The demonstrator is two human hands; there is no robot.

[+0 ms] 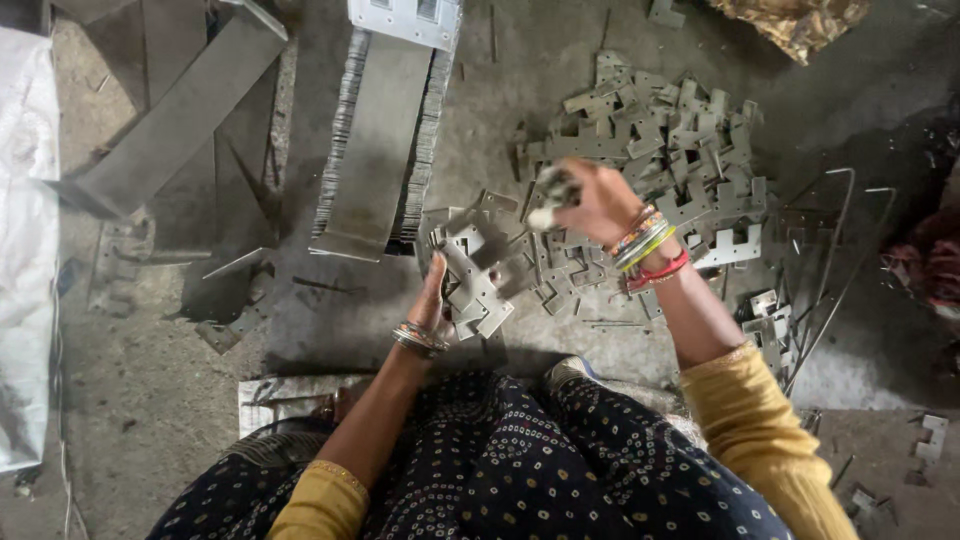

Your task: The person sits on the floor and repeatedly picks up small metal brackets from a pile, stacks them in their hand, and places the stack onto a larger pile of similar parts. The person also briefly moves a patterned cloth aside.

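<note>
My left hand holds a stack of flat grey notched metal plates, fanned out just above the floor. My right hand is raised to the right of it, fingers closed around a small metal piece that looks blurred. Bangles circle both wrists. Behind and to the right of my right hand lies a big loose pile of the same stamped metal plates. More plates lie scattered on the concrete floor between the two hands.
A long stack of metal sheets lies ahead at centre left. Flat steel bars lie at upper left, a white sack along the left edge. Bent wire rods rest at right. Crumpled brown wrapping sits at the top right.
</note>
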